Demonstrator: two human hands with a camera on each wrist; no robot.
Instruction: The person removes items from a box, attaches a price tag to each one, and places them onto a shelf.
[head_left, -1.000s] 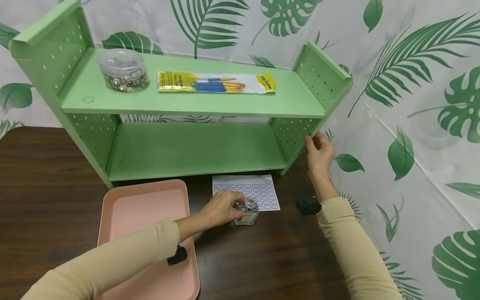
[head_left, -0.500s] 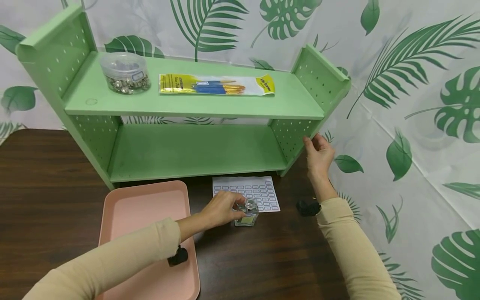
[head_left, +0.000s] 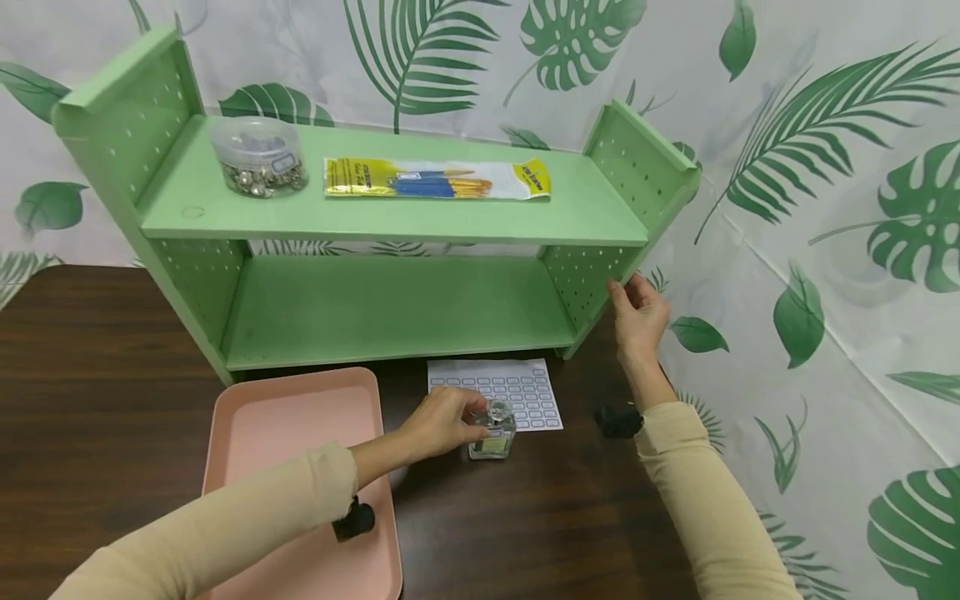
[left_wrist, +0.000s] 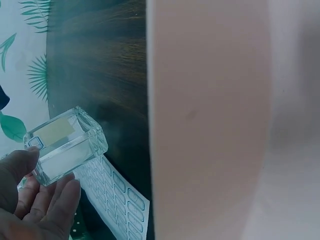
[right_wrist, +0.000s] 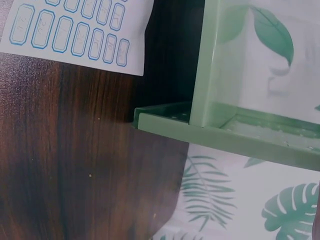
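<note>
A clear, square glass bottle (head_left: 492, 443) with a faceted clear stopper, like a perfume bottle, is upright at the table's middle. My left hand (head_left: 441, 423) grips it from the left, thumb in front. In the left wrist view, a pale yellow label and a small blue-framed sticker show on the bottle (left_wrist: 65, 145), beside the thumb. My right hand (head_left: 641, 321) holds the front edge of the green shelf's (head_left: 405, 304) right side panel between thumb and fingers. The right wrist view shows that panel (right_wrist: 165, 125), with the hand almost wholly out of frame.
A sheet of blue-framed stickers (head_left: 532, 392) lies behind the bottle. Left of it sits a pink tray (head_left: 300, 408), under the left forearm. On the upper shelf stand a clear tub of metal pieces (head_left: 262, 162) and a packet of paintbrushes (head_left: 438, 179). A leaf-print wall covering (head_left: 795, 317) borders the right side.
The head view has shifted slightly, so the scene sits a little lower in frame. Both hands keep their places on the bottle and the shelf panel.
</note>
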